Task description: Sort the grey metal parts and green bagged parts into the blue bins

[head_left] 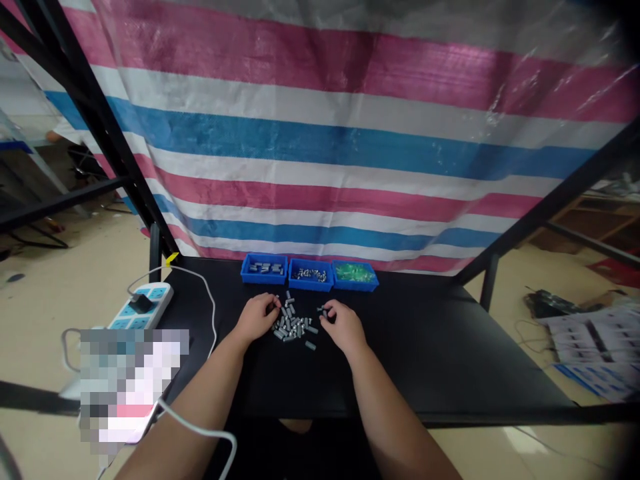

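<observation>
1. Two bare hands: observed both low over the black tabletop [425, 360], one on each side of a loose heap of grey cylinders [289, 327].
2. Left hand [257, 317]: located at the heap's left edge, back upward, fingers bent inward. Saw a small shiny bit [277, 297] at the fingertips; could not tell a pinch from mere contact.
3. Right hand [345, 327]: located to the right of the heap, just apart from its nearest cylinders. Read thumb and fingers as drawn together on a small part [323, 309], pinched at the fingertips on the side facing the heap. Could not make out its exact form; too small in view.
4. Heap: found between the hands, closer to the left than to the right. Recorded most cylinders as lying on their sides at mixed angles, with silvery bits among them.
5. Stray: noted a lone cylinder [311, 345] apart from the heap, on the person's side, left of the right wrist.
6. Beyond the hands: logged three blue bins in a row. Saw grey cylinders in the left bin [264, 279], small silvery pieces in the middle bin [311, 285], green pieces in the right bin [356, 287].
7. Far left: noted a power strip [133, 323] with a black plug [141, 304] seated in it.
</observation>
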The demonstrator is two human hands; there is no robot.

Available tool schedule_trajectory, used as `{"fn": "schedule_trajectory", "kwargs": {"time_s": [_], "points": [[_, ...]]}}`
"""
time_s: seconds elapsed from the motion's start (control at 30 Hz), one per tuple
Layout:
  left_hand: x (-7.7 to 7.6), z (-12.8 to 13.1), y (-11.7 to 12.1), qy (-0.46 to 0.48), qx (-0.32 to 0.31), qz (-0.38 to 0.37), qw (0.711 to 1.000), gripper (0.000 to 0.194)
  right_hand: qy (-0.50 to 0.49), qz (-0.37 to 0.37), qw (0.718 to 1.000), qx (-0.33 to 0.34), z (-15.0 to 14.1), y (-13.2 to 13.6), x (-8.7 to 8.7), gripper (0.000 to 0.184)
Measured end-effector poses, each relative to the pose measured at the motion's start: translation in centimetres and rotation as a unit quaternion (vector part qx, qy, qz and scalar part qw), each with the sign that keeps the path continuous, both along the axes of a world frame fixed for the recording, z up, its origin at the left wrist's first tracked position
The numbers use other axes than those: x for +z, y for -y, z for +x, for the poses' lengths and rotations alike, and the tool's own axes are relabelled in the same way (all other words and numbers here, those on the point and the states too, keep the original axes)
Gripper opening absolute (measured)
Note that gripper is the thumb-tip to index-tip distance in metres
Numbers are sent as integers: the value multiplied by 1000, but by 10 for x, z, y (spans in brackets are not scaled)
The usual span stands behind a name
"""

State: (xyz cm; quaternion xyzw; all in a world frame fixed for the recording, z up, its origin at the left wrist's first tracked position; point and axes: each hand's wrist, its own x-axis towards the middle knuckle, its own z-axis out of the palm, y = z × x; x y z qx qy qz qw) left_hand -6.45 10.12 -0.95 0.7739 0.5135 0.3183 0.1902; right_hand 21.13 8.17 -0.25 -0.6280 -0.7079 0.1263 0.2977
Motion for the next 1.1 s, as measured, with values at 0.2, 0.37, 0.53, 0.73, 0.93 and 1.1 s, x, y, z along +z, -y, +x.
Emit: {"fn": "schedule_trajectory", "kwargs": {"time_s": [0.2,0.37,0.53,0.73,0.93,1.1], "points": [[0,1,-2,1,-1,-2,1000,11,-78,55,995,6,-5,-6,11,21],[1,1,-1,12,-7,-6,1000,10,-229,180,951,106,-34,-13,39,21],[4,1,1,12,-6,-6,1000,11,-262,310,912,58,-73,-26,56,14],[6,0,2,3,4,-11,1000,12,-169,242,955,22,-103,-66,69,26],[6,0,2,6,-4,-10,1000,12,-60,162,985,25,-84,-71,78,20],[6,0,0,-2,-7,-14,1000,12,-21,45,992,113,-45,-43,65,14]]}}
